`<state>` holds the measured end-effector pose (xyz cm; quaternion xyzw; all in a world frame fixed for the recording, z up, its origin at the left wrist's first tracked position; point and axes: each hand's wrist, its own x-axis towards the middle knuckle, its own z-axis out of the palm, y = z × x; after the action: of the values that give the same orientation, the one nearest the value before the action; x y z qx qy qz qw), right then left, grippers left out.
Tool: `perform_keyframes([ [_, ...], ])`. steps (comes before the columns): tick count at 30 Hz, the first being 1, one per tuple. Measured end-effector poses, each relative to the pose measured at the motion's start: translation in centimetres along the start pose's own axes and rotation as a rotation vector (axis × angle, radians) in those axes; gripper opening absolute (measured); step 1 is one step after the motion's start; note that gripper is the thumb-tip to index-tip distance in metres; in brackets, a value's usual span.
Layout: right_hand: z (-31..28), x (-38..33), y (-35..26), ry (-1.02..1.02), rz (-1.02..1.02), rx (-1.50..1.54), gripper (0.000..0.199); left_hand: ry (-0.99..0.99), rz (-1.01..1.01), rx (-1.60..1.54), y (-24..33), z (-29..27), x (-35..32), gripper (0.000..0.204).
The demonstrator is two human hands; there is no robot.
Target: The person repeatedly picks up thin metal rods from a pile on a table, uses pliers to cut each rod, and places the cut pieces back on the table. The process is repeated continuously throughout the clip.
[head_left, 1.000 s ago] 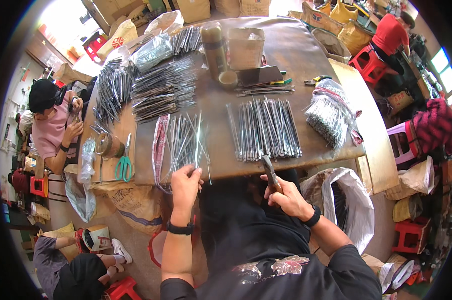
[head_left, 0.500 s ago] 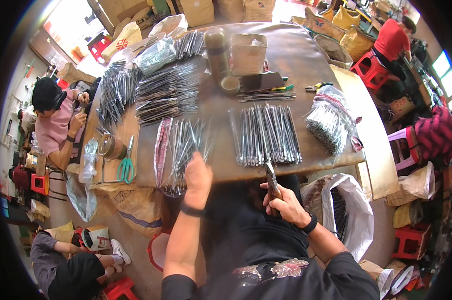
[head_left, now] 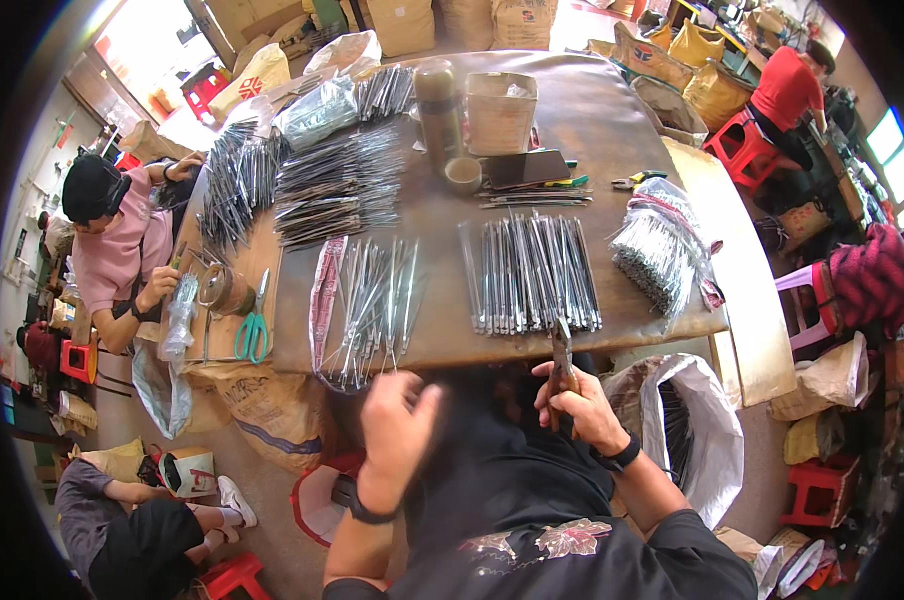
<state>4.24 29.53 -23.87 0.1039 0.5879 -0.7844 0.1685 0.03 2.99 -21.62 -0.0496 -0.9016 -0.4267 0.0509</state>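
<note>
My right hand [head_left: 587, 415] is closed round a pair of pliers [head_left: 562, 375] at the table's front edge. The jaws point away from me, at the near ends of a row of thin metal rods [head_left: 532, 270] laid side by side. My left hand [head_left: 397, 430], slightly blurred, hovers just off the table edge, thumb and fingers apart, with nothing visible between them. Beyond it lies a loose bundle of thin rods [head_left: 372, 300], beside a red-and-white strip [head_left: 326, 295] of packaging.
Rod piles [head_left: 337, 190] lie at the back left; a bagged bundle [head_left: 662, 245] at the right. Scissors [head_left: 254, 325], a flask [head_left: 438, 115], a square bin [head_left: 500, 112] and a phone [head_left: 527, 169] stand or lie around. A co-worker [head_left: 122, 235] sits left; an open sack [head_left: 692, 440] stands right.
My left hand has drawn back from the loose rods toward my body, its fingers parting. The pliers have shifted slightly to the right. The co-worker at left has moved their hands apart.
</note>
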Motion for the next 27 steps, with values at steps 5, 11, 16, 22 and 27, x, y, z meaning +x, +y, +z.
perform_keyframes([
  [5,-1.2,-0.7,-0.1,0.05,0.007,0.026,0.043,-0.226,0.036,-0.218,-0.1,5.3,-1.4,0.01],
  [11,-2.1,-2.0,-0.1,0.073,-0.052,0.025,0.043,-0.062,0.06,-0.054,-4.2,10.9,5.5,0.011],
  [16,-2.6,-2.6,0.3,0.128,-0.054,0.064,0.042,-0.016,0.02,0.14,-4.8,13.1,9.6,0.021],
  [22,-3.8,-3.4,0.3,0.202,-0.048,0.102,0.041,-0.152,-0.118,0.288,-2.8,12.0,10.0,0.022],
  [27,-5.0,-3.9,-0.5,0.33,-0.044,0.116,0.035,-0.149,0.025,0.421,-2.0,10.9,9.8,0.025],
])
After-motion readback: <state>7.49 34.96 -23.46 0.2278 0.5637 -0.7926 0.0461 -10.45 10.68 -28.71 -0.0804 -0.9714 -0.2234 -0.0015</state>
